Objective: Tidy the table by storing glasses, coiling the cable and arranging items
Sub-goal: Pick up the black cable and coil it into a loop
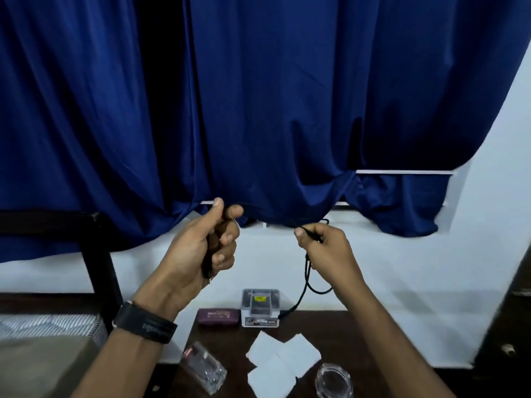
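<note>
Deep-blue curtains [258, 96] fill the upper two thirds of the frame, with a white wall [402, 268] below them and a dark wooden table [353, 340] at the bottom centre. The left hand [201, 245], just left of centre, is curled into a fist around a dark bundle that looks like gathered turns of the black cable [306, 267], with the thumb pressed over the forefinger on top. The right hand [324, 251], just right of centre at about the same height, pinches the cable between thumb and fingertips. From that hand the cable hangs in a loop and runs down to the table's far edge, beside a clear plastic box [261, 307]. The stretch between the two hands is hard to make out against the curtain. A black wristband [143, 323] sits on the left wrist. On the table, a maroon glasses case [218, 316] lies closed just left of the clear box. Below them lie overlapping white squares [283, 360], flanked by a clear rectangular case [204, 369] at the lower left and a round glass dish [333, 379] at the lower right. A dark frame [97, 254] stands at the left.
</note>
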Demonstrator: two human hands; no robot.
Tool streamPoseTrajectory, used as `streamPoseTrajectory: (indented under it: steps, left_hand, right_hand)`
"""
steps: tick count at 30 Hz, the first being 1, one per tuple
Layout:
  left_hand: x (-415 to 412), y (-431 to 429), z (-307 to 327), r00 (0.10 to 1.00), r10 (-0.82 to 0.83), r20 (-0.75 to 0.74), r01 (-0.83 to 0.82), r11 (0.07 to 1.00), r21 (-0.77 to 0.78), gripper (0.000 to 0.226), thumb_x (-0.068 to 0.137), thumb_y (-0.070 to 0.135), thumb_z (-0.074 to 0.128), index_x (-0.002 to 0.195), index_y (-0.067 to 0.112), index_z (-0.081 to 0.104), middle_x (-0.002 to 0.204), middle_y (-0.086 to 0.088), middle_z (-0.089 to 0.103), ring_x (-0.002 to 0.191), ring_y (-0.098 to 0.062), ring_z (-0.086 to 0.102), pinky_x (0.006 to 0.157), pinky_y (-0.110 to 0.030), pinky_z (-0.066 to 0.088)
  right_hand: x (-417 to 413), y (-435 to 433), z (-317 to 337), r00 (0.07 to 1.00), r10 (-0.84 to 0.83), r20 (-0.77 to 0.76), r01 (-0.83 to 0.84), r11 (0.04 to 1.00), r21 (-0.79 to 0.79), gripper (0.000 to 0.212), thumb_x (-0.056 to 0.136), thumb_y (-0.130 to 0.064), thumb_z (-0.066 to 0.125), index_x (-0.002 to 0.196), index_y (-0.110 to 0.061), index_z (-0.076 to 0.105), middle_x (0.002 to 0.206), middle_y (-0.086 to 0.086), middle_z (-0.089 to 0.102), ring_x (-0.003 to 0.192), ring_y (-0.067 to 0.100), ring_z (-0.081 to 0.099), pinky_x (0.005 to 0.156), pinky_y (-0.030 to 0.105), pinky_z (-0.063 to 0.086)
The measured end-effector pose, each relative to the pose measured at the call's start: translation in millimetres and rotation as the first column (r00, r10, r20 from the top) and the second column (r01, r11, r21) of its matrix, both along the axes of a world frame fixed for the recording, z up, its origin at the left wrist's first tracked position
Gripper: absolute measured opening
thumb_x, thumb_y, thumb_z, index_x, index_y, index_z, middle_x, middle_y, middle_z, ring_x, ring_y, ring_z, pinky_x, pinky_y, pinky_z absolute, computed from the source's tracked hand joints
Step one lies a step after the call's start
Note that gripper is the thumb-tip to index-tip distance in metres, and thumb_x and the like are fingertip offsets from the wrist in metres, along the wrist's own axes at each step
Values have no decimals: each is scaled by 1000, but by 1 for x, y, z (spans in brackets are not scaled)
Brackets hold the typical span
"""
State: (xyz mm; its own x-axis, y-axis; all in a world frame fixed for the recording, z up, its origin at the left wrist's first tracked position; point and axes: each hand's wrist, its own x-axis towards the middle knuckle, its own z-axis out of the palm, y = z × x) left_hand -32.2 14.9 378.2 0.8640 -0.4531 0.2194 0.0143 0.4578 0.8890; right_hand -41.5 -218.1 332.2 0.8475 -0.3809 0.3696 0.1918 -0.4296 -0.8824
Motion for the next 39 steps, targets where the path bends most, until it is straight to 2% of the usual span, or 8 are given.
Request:
streamPoseTrajectory:
  steps: [8, 11, 15, 21, 27, 33, 37, 39]
  left_hand:
    - [17, -10, 15, 997, -21, 72, 38, 967, -251, 44, 96, 49, 51, 102, 17, 82, 79, 4, 68, 48, -3, 48, 39, -14, 36]
    - [34, -19, 15, 977, 32, 209, 11, 979, -202, 47, 101, 43, 41, 131, 14, 65, 129, -5, 74, 104, -11, 74, 82, -20, 58]
    - [58, -21, 3, 943, 66, 325, -39, 995, -89, 49, 104, 45, 39, 146, 23, 49, 149, 5, 61, 143, -9, 51, 121, -33, 31]
    - [87, -15, -21, 501, -73, 862, -634, 647, 424, 47, 107, 58, 23, 136, 36, 52, 114, 28, 70, 113, 5, 62, 101, -30, 47]
    - [70, -25, -35, 696, -41, 717, -475, 722, 503, 67, 96, 80, 23, 88, 36, 73, 44, 1, 49, 42, -11, 50, 51, -25, 42]
    - [41, -35, -7, 941, -318, 116, 299, 941, 157, 64, 89, 69, 62, 104, 9, 80, 38, 1, 50, 32, -5, 25, 44, -16, 36]
    - [36, -32, 3, 879, -469, 86, 476, 863, -168, 53, 102, 41, 56, 127, -4, 69, 52, 7, 65, 36, -5, 45, 55, -19, 46]
    - [35, -33, 8, 890, -438, 125, 455, 867, -201, 47, 106, 37, 43, 124, 7, 75, 95, 6, 82, 43, -2, 54, 57, -17, 48]
  right_hand:
    - [5, 18, -17, 989, 109, -102, -128, 971, -201, 15, 102, -38, 56, 106, -44, 69, 66, -14, 60, 57, 3, 57, 58, 24, 47]
    - [3, 28, -21, 944, 261, -204, -305, 923, -234, 19, 103, -43, 51, 100, -39, 69, 71, -14, 67, 58, 11, 58, 68, 38, 55]
    - [-6, 35, -17, 866, 406, -292, -483, 831, -276, 25, 98, -56, 53, 97, -38, 70, 95, -15, 74, 80, 11, 70, 79, 37, 57]
    - [-17, 19, 17, 920, 360, -157, -392, 861, -324, 28, 96, -60, 48, 97, -40, 68, 92, -15, 70, 73, 6, 68, 68, 30, 59]
    - [-14, -6, 54, 984, 145, 99, -127, 977, -173, 22, 103, -41, 54, 85, -40, 67, 84, 0, 69, 46, 5, 59, 47, 12, 46]
    - [-6, -11, 54, 989, 57, 135, -48, 996, -73, 22, 97, -44, 65, 85, -28, 72, 71, -6, 63, 42, 3, 53, 41, 22, 46]
    - [-11, -3, 37, 991, 125, 48, -115, 979, -167, 32, 94, -50, 69, 74, -24, 68, 84, 2, 60, 44, 3, 54, 39, 23, 46]
    - [-12, 4, 26, 985, 172, -18, -172, 965, -200, 31, 96, -48, 66, 81, -21, 70, 93, 0, 56, 50, 2, 56, 42, 26, 52]
